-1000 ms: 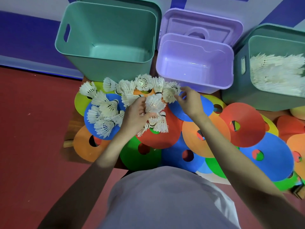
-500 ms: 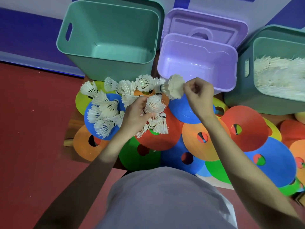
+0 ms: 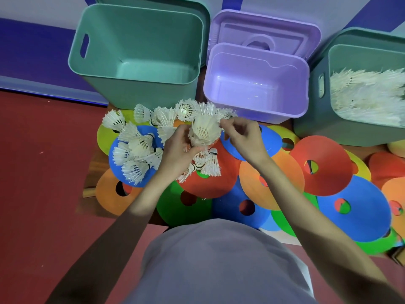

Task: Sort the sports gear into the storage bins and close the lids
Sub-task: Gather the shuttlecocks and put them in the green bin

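Note:
Several white shuttlecocks (image 3: 135, 150) lie in a heap on flat coloured disc cones (image 3: 324, 163). My left hand (image 3: 177, 150) is shut on a stack of nested shuttlecocks (image 3: 205, 131), held upright. My right hand (image 3: 245, 139) pinches the feathered top edge of the same stack. Behind stand an empty teal bin (image 3: 135, 84), an empty purple bin (image 3: 256, 110) and, at the right, a teal bin (image 3: 315, 119) part filled with white shuttlecocks (image 3: 368, 95).
The purple lid (image 3: 265, 29) leans against the wall behind its bin. A teal lid (image 3: 206, 12) stands behind the left bin. Disc cones in red, blue, orange, green and yellow overlap across a low wooden board (image 3: 96, 159) on the red floor (image 3: 43, 172).
My right hand lifted a shuttlecock from the heap's far edge and brought it left onto the stack in my left hand. My left hand rose slightly.

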The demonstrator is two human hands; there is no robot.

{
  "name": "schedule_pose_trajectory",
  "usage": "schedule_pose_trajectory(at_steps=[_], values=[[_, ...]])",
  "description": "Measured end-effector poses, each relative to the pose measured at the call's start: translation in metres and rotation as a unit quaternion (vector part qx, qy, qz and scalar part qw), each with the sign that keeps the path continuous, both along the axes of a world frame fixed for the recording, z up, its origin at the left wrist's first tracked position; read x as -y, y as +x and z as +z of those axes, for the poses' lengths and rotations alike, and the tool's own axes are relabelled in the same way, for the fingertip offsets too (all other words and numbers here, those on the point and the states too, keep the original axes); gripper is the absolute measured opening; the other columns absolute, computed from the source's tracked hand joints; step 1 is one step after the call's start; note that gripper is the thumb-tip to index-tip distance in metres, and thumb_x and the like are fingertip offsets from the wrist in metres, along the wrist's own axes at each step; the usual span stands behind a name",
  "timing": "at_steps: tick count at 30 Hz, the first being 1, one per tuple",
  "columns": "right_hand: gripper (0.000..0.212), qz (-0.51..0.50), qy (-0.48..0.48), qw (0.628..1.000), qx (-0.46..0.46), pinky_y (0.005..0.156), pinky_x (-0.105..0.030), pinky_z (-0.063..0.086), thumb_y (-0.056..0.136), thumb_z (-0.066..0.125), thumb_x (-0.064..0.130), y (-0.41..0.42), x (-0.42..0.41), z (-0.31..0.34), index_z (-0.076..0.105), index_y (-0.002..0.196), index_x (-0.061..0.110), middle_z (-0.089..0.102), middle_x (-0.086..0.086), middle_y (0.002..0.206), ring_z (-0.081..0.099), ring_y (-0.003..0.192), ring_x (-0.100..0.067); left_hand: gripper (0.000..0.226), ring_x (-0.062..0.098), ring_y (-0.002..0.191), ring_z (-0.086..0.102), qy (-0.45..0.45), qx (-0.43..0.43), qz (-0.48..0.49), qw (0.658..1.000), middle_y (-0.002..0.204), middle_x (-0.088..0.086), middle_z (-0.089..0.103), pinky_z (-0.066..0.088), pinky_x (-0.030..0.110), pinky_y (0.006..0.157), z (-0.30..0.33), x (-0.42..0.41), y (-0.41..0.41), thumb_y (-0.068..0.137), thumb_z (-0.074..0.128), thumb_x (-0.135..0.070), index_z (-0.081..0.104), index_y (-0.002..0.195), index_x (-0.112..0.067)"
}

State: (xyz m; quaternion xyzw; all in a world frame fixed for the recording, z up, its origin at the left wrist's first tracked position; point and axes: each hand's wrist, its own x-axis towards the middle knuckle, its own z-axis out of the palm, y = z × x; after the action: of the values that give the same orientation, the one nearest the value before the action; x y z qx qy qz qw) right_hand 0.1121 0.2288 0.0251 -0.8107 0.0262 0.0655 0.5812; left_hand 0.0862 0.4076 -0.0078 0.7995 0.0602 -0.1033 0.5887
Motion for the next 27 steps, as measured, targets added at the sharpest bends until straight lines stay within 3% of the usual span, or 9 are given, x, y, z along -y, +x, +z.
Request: schedule_pose_trajectory(at_steps=[3,7,9,11,15,19,22,25,27], values=[[0.029,-0.003,-0.050,0.998,-0.037,0.054,-0.027,0.041,0.099,0.047,0.018,-0.009,0.002,-0.019,0.065,0.082,0.004,0.059,-0.008,0.063,0.047,0.047,-0.007,0.052,0.007,0.108,0.061,0.005,0.013,0.017,1.000,0.113,-0.012,0.061,0.051,0.033,0.096,0.001,-0.005,-0.005,0.076,0.078,-0.008,0.047,0.115,-0.025],[0.018,0.174,-0.271,0.942,-0.095,0.071,-0.045,0.051,0.093,0.052,0.019,-0.024,0.010,-0.050,0.060,0.098,0.004,0.063,-0.012,0.086,0.058,0.075,-0.027,0.053,0.010,0.106,0.062,0.014,0.027,0.029,0.999,0.109,-0.011,0.061,0.052,0.037,0.094,-0.002,-0.011,-0.011,0.075,0.078,-0.006,0.048,0.115,-0.023],[0.033,0.248,-0.342,0.899,-0.116,0.075,-0.044,0.051,0.087,0.064,0.027,-0.030,0.008,-0.055,0.052,0.110,0.007,0.057,-0.009,0.099,0.057,0.085,-0.028,0.052,0.004,0.102,0.062,0.011,0.027,0.034,0.999,0.107,-0.015,0.061,0.052,0.035,0.094,-0.002,-0.013,-0.014,0.075,0.078,-0.004,0.048,0.113,-0.023],[0.049,0.260,-0.366,0.886,-0.117,0.073,-0.041,0.050,0.076,0.075,0.029,-0.034,0.003,-0.057,0.046,0.110,0.008,0.052,-0.008,0.102,0.055,0.087,-0.027,0.051,0.000,0.101,0.062,0.006,0.022,0.034,0.999,0.107,-0.015,0.061,0.052,0.032,0.094,-0.003,-0.015,-0.017,0.076,0.077,-0.003,0.048,0.114,-0.021],[0.034,0.218,-0.352,0.908,-0.063,0.064,-0.037,0.045,0.083,0.067,0.028,-0.036,-0.002,-0.061,0.049,0.101,0.006,0.056,-0.010,0.096,0.056,0.083,-0.030,0.050,0.011,0.107,0.062,0.013,0.029,0.022,0.999,0.115,-0.003,0.063,0.052,0.037,0.095,-0.007,-0.020,-0.021,0.077,0.076,-0.005,0.050,0.118,-0.014],[0.019,0.198,-0.353,0.913,-0.044,0.065,-0.038,0.051,0.082,0.066,0.029,-0.039,0.010,-0.059,0.061,0.088,0.011,0.065,-0.002,0.084,0.060,0.079,-0.024,0.051,0.013,0.110,0.062,0.017,0.037,0.014,0.999,0.118,0.000,0.063,0.052,0.040,0.095,-0.008,-0.022,-0.022,0.077,0.077,-0.008,0.050,0.121,-0.012],[0.011,0.086,-0.334,0.938,-0.008,0.060,-0.034,0.051,0.085,0.060,0.022,-0.044,0.018,-0.053,0.065,0.081,0.013,0.068,-0.001,0.075,0.062,0.070,-0.021,0.050,0.011,0.107,0.063,0.033,0.043,0.006,0.999,0.113,-0.005,0.064,0.052,0.040,0.094,-0.008,-0.023,-0.020,0.077,0.077,-0.007,0.051,0.119,-0.011],[0.012,-0.069,-0.235,0.969,0.017,0.054,-0.030,0.041,0.085,0.058,0.016,-0.049,0.021,-0.038,0.059,0.074,0.013,0.062,0.002,0.066,0.055,0.056,-0.016,0.047,0.007,0.103,0.063,0.058,0.065,-0.002,0.996,0.105,-0.019,0.061,0.052,0.038,0.092,-0.005,-0.021,-0.019,0.075,0.077,-0.009,0.053,0.115,-0.016],[0.014,-0.153,-0.107,0.982,0.032,0.052,-0.035,0.035,0.083,0.054,0.013,-0.049,0.021,-0.025,0.054,0.072,0.006,0.056,-0.009,0.061,0.049,0.053,-0.028,0.047,0.006,0.102,0.062,0.074,0.077,-0.004,0.994,0.105,-0.019,0.062,0.052,0.034,0.091,-0.004,-0.020,-0.018,0.075,0.079,-0.010,0.055,0.116,-0.016]])
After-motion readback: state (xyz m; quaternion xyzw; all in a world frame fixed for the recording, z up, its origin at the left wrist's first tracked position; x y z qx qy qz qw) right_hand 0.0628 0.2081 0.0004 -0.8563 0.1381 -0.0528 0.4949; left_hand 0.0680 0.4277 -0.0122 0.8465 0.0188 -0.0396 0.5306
